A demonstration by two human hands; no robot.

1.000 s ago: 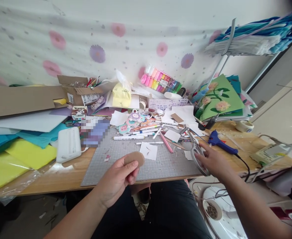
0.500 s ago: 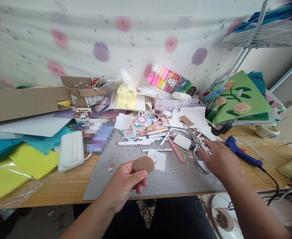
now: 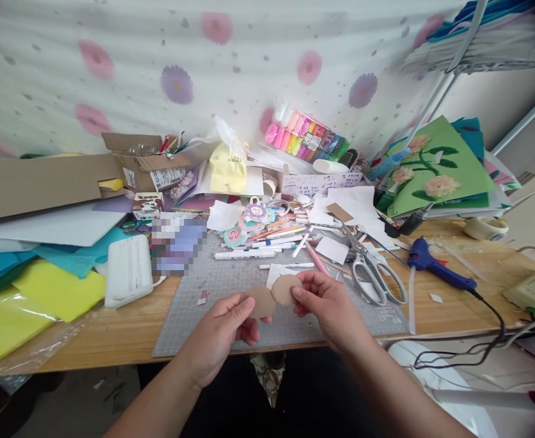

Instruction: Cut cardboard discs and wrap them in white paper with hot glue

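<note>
Between thumb and fingers, my left hand pinches a round cardboard disc. My right hand grips a second cardboard disc of similar size. The two discs meet at their edges above the grey cutting mat, the right one slightly higher. Behind them a white paper piece is partly covered by the right disc. Beyond my right hand lies a pair of silver scissors with its blades pointing away from me.
Markers and paper scraps crowd the mat's far side. At right lies a blue glue gun with a trailing cord. A white power bank-like box and yellow sheets are at left. Cardboard boxes stand behind.
My right hand has left the scissors, which now lie on the mat, and come to the middle holding a second disc. My left hand keeps its disc, now against the other.
</note>
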